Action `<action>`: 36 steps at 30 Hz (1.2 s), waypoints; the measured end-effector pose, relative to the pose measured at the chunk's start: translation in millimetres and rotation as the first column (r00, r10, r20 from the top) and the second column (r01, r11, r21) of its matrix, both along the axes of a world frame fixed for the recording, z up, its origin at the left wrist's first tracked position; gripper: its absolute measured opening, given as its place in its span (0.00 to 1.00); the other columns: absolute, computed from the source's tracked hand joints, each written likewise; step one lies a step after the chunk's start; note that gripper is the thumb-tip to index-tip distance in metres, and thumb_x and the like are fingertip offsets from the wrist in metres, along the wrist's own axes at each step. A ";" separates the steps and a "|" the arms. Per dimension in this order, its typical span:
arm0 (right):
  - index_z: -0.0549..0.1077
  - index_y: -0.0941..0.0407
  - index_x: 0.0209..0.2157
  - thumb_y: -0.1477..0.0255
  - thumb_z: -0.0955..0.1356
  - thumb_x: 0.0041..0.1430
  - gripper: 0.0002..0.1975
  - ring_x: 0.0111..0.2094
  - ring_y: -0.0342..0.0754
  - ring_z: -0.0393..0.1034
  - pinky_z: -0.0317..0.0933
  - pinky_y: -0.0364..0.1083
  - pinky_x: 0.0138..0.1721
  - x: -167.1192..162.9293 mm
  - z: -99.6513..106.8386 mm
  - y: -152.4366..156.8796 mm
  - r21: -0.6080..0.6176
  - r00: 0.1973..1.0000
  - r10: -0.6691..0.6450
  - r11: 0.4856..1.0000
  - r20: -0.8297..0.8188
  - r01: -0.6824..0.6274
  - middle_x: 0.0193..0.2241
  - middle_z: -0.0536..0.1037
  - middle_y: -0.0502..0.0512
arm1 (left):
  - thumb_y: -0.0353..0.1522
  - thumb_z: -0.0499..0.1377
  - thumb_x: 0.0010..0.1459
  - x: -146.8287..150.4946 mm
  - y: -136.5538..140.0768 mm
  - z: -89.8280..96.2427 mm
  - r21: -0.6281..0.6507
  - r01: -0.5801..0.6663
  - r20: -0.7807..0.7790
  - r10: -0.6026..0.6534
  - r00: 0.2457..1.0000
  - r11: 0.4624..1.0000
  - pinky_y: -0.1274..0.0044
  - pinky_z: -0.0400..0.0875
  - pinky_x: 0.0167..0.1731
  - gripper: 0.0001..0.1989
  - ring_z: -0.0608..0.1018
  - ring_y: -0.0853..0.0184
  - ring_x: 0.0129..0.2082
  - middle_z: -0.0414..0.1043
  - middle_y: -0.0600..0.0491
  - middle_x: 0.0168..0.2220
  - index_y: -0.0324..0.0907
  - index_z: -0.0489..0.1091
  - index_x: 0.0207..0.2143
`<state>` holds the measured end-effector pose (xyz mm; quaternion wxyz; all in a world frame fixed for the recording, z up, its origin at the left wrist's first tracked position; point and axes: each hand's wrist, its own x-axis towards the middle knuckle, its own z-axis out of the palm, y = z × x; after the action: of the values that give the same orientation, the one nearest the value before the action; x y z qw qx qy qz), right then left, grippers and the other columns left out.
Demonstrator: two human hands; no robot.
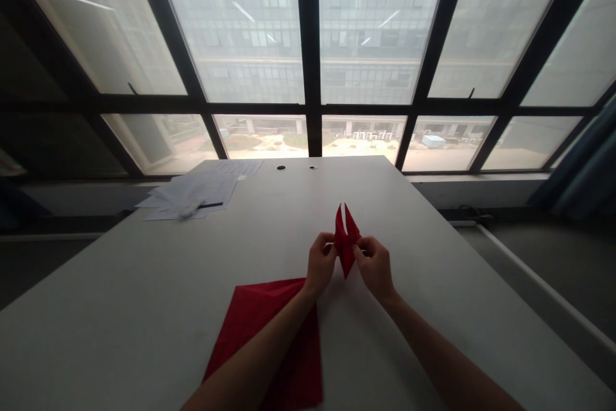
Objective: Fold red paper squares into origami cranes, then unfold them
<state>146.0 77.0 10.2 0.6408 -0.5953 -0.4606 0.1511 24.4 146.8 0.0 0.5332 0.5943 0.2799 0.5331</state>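
Between my two hands a folded piece of red paper (pixel 345 245) is held up just above the white table. Two narrow points rise from its top, with a slit between them, and its lower end narrows to a single tip. My left hand (pixel 321 265) pinches its left edge between thumb and fingers. On the other edge, the thumb and fingers of my right hand (pixel 375 265) are closed as well. Flat under my left forearm lies a larger square of red paper (pixel 250 318), partly hidden by the arm; whether it is one sheet or a stack I cannot tell.
The white table (pixel 144 308) stretches away to a wall of dark-framed windows (pixel 312 45). Loose written sheets (pixel 192 192) lie at its far left with a dark pen (pixel 210 206) on them. Two round holes (pixel 281 168) are near the far edge. A blue curtain (pixel 577 154) hangs at right.
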 end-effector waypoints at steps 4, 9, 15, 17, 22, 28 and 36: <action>0.73 0.56 0.31 0.72 0.67 0.59 0.04 0.29 0.47 0.69 0.65 0.46 0.33 -0.6 -3.2 -2.2 0.035 0.973 -0.028 0.999 0.231 0.020 0.29 0.77 0.53 | 0.36 0.59 0.60 -2.6 -0.4 1.5 0.021 -0.042 -0.094 0.044 0.995 0.999 0.75 0.75 0.34 0.09 0.78 0.66 0.34 0.74 0.50 0.34 0.39 0.73 0.36; 0.70 0.55 0.29 0.75 0.66 0.58 0.03 0.31 0.48 0.68 0.63 0.46 0.35 1.9 -8.8 -2.6 0.078 0.914 -0.102 0.994 0.394 0.077 0.29 0.76 0.53 | 0.38 0.62 0.58 -4.9 -1.3 6.8 0.129 -0.170 -0.143 0.188 0.972 0.977 0.77 0.72 0.33 0.10 0.75 0.67 0.33 0.72 0.51 0.35 0.39 0.73 0.31; 0.71 0.55 0.31 0.74 0.65 0.58 0.04 0.31 0.49 0.69 0.62 0.47 0.34 9.3 -14.7 -0.4 0.081 0.895 -0.213 0.977 0.391 0.197 0.30 0.76 0.54 | 0.38 0.59 0.60 -3.9 -0.8 2.4 0.060 -0.128 -0.161 0.136 0.978 0.990 0.79 0.66 0.28 0.11 0.71 0.69 0.27 0.69 0.55 0.26 0.40 0.69 0.30; 0.71 0.55 0.31 0.73 0.65 0.59 0.04 0.31 0.49 0.69 0.62 0.47 0.34 11.1 -16.3 0.6 0.052 0.903 -0.218 0.975 0.370 0.215 0.30 0.77 0.54 | 0.36 0.59 0.58 -3.1 0.9 -1.9 0.017 -0.161 -0.159 0.162 0.974 0.987 0.79 0.66 0.27 0.10 0.70 0.70 0.25 0.67 0.57 0.24 0.40 0.66 0.27; 0.71 0.54 0.30 0.72 0.64 0.61 0.07 0.31 0.49 0.69 0.62 0.47 0.35 12.5 -18.6 2.2 -0.014 0.919 -0.140 0.988 0.369 0.157 0.30 0.77 0.54 | 0.34 0.62 0.54 -1.6 4.9 -5.7 -0.104 -0.128 -0.075 0.120 0.990 0.986 0.76 0.73 0.33 0.13 0.76 0.66 0.35 0.74 0.50 0.39 0.41 0.69 0.42; 0.72 0.54 0.30 0.71 0.65 0.60 0.06 0.32 0.49 0.70 0.61 0.46 0.34 11.1 -21.0 2.3 -0.140 0.919 -0.048 0.984 0.390 0.111 0.31 0.77 0.54 | 0.47 0.55 0.62 -3.8 6.2 -5.7 -0.075 -0.053 -0.133 0.043 0.990 0.996 0.77 0.70 0.28 0.22 0.74 0.67 0.26 0.73 0.52 0.26 0.37 0.74 0.30; 0.71 0.54 0.29 0.53 0.68 0.56 0.17 0.26 0.47 0.67 0.54 0.44 0.28 -1.4 1.3 -5.5 -0.093 0.830 -0.250 0.937 0.499 0.338 0.25 0.75 0.52 | 0.39 0.54 0.65 -6.2 -10.3 9.9 0.282 -0.121 -0.239 0.192 0.952 0.952 0.75 0.74 0.33 0.16 0.79 0.62 0.36 0.78 0.48 0.40 0.43 0.79 0.35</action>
<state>144.7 71.5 11.5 0.4666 -0.7325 -0.4920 -0.0611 18.3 136.5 9.9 0.3630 0.7012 0.3214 0.5227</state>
